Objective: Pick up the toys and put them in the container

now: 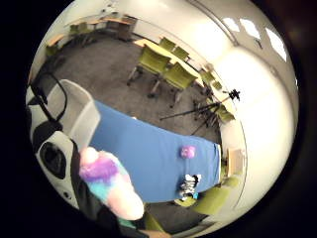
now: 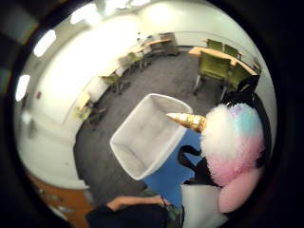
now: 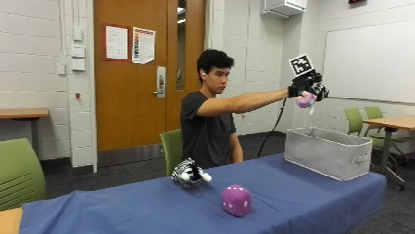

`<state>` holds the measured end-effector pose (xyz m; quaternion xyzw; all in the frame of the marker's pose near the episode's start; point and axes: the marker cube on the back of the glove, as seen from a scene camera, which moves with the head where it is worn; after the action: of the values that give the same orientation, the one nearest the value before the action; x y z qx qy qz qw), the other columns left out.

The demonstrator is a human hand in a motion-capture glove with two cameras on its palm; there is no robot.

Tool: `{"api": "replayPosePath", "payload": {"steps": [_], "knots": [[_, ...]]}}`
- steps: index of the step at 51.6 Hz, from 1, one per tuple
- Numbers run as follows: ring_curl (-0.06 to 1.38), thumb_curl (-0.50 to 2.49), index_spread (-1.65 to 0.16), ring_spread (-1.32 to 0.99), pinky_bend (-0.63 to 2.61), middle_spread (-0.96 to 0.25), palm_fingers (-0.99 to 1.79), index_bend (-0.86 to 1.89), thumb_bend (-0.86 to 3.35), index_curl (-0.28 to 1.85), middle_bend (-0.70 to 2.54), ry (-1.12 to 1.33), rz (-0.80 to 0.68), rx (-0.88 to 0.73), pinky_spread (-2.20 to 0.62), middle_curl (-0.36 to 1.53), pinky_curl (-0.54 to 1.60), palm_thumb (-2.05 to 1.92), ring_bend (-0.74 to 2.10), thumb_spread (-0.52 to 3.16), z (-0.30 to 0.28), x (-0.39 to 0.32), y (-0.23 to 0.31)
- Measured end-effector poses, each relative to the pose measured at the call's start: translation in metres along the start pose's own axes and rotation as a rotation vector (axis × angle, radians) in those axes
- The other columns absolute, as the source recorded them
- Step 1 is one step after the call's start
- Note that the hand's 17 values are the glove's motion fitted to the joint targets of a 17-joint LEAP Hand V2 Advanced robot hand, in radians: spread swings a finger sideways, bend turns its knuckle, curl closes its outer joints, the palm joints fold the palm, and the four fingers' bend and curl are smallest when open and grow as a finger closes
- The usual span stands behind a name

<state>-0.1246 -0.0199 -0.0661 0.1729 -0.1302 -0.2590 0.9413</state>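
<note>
Gloved right hand [image 3: 309,87] was raised at arm's length, high above the grey container [image 3: 327,152], with its fingers curled round a plush unicorn toy [image 3: 305,100]. From the thumb side, the toy [image 2: 232,142] showed white, pink and blue fur and a gold horn, with the open container [image 2: 147,135] below it. The container stood at one end of the blue tabletop [image 3: 142,207]. A purple plush die [image 3: 236,200] and a black-and-white striped plush toy [image 3: 189,173] lay on the tabletop, apart from each other and well apart from the container.
</note>
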Motion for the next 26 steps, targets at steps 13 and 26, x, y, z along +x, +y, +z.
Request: {"api": "replayPosePath", "payload": {"steps": [13, 26], "knots": [[0.56, 0.98, -0.30, -0.37, 0.92, -0.31, 1.20, 0.49, 0.31, 0.77, 0.99, -0.082, -0.025, -0.026, -0.47, 0.67, 0.50, 0.55, 1.30, 0.37, 0.049, -0.035, -0.055], [0.53, 1.03, -0.33, -0.40, 1.02, -0.33, 0.71, 0.21, 0.23, 0.74, 0.86, 0.134, 0.070, -0.435, -0.46, 0.63, 0.51, 0.40, 1.22, 0.44, 0.115, -0.022, -0.046]]}}
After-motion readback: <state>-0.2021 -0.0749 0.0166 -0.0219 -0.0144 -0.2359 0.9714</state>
